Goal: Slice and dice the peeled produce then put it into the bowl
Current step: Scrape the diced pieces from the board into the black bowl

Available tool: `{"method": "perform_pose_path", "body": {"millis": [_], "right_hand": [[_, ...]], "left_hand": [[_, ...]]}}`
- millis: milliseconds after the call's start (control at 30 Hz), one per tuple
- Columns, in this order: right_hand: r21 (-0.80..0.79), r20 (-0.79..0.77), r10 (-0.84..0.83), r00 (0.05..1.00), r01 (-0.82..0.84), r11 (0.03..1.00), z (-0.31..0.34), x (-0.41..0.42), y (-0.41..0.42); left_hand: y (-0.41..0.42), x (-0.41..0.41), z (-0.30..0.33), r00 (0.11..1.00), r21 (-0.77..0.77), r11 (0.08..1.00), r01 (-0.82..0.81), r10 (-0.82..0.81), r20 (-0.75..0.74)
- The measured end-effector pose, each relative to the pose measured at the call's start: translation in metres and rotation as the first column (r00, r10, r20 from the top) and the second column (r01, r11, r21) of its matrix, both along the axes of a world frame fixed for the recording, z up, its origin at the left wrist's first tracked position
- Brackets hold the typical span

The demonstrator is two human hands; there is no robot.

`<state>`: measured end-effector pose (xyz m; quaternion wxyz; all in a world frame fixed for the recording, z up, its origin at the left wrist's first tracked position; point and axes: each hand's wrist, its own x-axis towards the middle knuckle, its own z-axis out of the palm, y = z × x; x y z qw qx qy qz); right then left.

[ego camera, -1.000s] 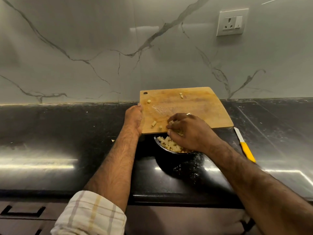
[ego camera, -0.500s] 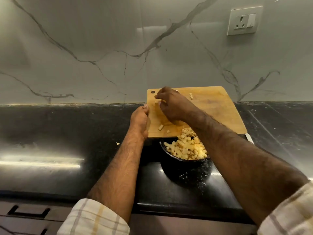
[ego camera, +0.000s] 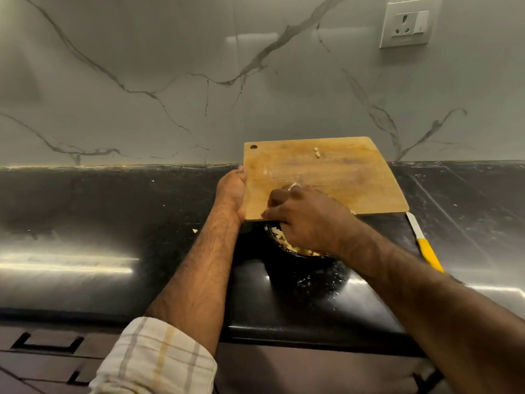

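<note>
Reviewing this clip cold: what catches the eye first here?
The wooden cutting board, gripped at its left edge by the left hand, overhangs the black bowl at centre. The right hand sweeps diced pieces into it; a yellow-handled knife lies right.

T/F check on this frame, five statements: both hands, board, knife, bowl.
1. The left hand grips the cutting board's left edge. True.
2. The right hand holds the knife. False: the knife lies on the counter, right of the bowl.
3. The bowl holds diced pieces. True.
4. The board is bare. False: a few pieces remain near its far edge.
5. The knife handle is yellow. True.
</note>
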<state>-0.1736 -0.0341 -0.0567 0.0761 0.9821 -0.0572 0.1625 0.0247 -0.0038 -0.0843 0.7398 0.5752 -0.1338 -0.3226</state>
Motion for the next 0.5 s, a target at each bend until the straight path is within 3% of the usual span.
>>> {"method": "perform_pose_path", "body": {"millis": [167, 267, 367, 500], "right_hand": [[0.028, -0.016, 0.000, 1.000, 0.001, 1.000, -0.013, -0.028, -0.004], [0.294, 0.235, 0.013, 0.972, -0.084, 0.952, -0.015, -0.038, -0.026], [0.430, 0.406, -0.169, 0.898, -0.025, 0.902, -0.007, -0.026, -0.067], [0.433, 0.212, -0.387, 0.897, 0.269, 0.860, 0.014, 0.003, -0.118]], "left_hand": [[0.007, -0.002, 0.003, 1.000, 0.020, 1.000, 0.002, -0.002, 0.006], [0.008, 0.000, 0.002, 1.000, 0.019, 1.000, 0.001, -0.001, 0.020], [0.009, 0.001, 0.002, 0.999, 0.025, 1.000, 0.012, -0.013, 0.050], [0.012, 0.000, 0.005, 0.993, 0.031, 0.999, 0.006, -0.009, 0.116]]}}
